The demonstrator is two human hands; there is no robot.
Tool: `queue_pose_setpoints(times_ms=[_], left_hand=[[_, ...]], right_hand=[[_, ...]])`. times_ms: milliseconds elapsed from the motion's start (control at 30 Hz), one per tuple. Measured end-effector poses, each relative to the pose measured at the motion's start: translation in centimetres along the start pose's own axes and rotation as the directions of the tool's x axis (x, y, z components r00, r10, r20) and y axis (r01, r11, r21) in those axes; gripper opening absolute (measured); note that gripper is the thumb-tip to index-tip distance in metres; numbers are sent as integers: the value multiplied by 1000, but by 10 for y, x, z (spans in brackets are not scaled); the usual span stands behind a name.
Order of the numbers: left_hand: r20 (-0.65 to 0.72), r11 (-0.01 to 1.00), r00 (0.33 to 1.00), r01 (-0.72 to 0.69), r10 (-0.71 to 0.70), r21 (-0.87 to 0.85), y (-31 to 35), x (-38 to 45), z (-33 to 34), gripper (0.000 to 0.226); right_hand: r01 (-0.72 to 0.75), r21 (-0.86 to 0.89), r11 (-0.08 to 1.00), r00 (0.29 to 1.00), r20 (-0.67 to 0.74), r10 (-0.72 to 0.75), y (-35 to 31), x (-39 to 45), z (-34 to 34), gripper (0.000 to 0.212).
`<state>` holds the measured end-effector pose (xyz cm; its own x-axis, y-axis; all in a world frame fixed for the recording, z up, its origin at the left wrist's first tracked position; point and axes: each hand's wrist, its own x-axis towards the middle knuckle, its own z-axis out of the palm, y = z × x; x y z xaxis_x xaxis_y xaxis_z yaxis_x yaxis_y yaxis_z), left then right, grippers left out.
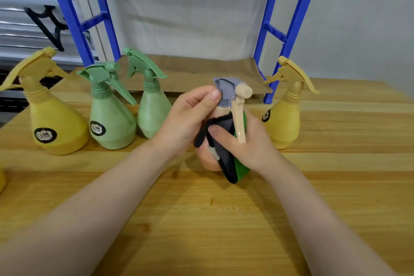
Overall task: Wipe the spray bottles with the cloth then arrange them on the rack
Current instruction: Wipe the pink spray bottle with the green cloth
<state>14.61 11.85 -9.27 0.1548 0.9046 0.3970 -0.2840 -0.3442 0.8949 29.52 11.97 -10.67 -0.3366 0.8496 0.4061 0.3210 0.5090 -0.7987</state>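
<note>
A peach spray bottle point(207, 159) with a grey trigger head stands on the wooden table in the middle. My left hand point(190, 119) pinches its grey head from the left. My right hand point(246, 141) presses a dark and green cloth point(226, 154) against the bottle's body, fingers wrapped round it. On the table to the left stand a yellow bottle point(53, 119) and two green bottles point(109, 121) point(152, 107). Another yellow bottle point(284, 119) stands to the right. The blue rack point(291, 29) rises behind, its lowest shelf lined with brown cardboard point(190, 74).
The wooden table point(201, 219) stretches toward me. A further yellow object point(1, 177) pokes in at the left edge. A grey wall backs the rack, and a black bracket point(47, 24) hangs at the far left.
</note>
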Motion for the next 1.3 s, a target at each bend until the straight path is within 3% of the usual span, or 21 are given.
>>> queue_pose_setpoints(times_ms=[100, 233, 433, 533, 700, 800, 967, 1167, 1300], left_hand=[[59, 993, 997, -59, 54, 99, -2, 0, 0, 27], [18, 982, 997, -76, 74, 172, -3, 4, -1, 25], [4, 979, 998, -58, 58, 196, -3, 1, 6, 35], [-9, 971, 996, -84, 89, 225, -4, 0, 13, 33], [-80, 983, 994, -54, 68, 173, -1, 0, 13, 18], [-141, 999, 989, -38, 40, 15, 1, 0, 12, 11], [-238, 988, 970, -79, 46, -133, 4, 2, 8, 13], [-331, 963, 939, -172, 97, -206, 15, 7, 2, 8], [-355, 940, 921, -250, 157, -232, 27, 7, 0, 34]], right_hand=[[6, 4, 1000, 1000, -18, -6, 1, 1, 1, 30], [-35, -5, 999, 997, -66, 35, 0, 4, 4, 15], [-60, -47, 997, 964, -260, 46, -2, 5, 0, 18], [-21, -152, 988, 946, -323, -30, -3, 3, 1, 24], [-20, -252, 967, 958, -281, -54, -2, 1, 6, 33], [-35, -268, 963, 974, -226, -28, -1, 1, 6, 40], [-28, -178, 984, 985, -171, -2, 7, 1, 12, 69], [-29, -19, 999, 987, -156, 25, 16, 3, 12, 65], [-50, 67, 996, 984, -167, 61, 15, 4, 16, 62]])
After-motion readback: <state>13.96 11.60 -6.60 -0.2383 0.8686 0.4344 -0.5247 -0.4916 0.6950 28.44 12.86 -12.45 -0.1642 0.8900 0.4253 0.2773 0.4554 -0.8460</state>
